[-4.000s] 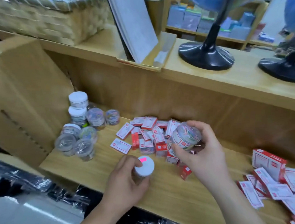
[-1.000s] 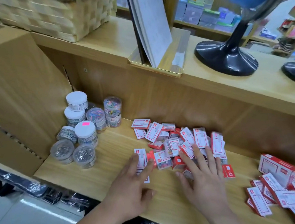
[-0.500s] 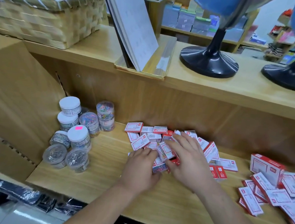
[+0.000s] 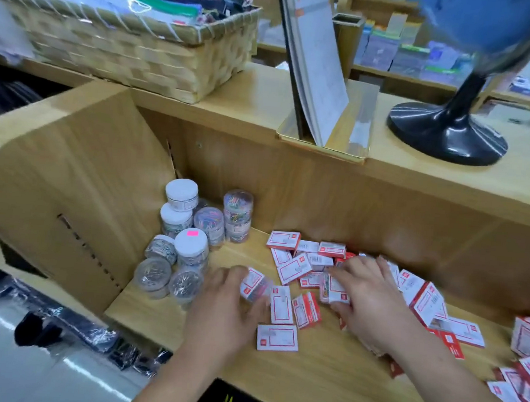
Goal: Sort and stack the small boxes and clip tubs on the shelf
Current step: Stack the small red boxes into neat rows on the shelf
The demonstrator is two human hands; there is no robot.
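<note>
On the wooden shelf (image 4: 307,372), a red-and-white small box (image 4: 254,284) is gripped in the curled fingers (image 4: 236,273) of the left hand (image 4: 223,311), just right of the clip tubs (image 4: 187,245). A second box (image 4: 335,292) is pinched between thumb and fingers of the right hand (image 4: 369,304), amid the loose boxes (image 4: 293,269) scattered toward the back wall. The tubs are grouped in the left corner, some stacked in twos; one white lid is marked with a pink sticker (image 4: 192,233). At the far right, other boxes (image 4: 525,380) are heaped. A woven basket (image 4: 142,51) and a globe stand (image 4: 446,135) are set on the ledge above.
</note>
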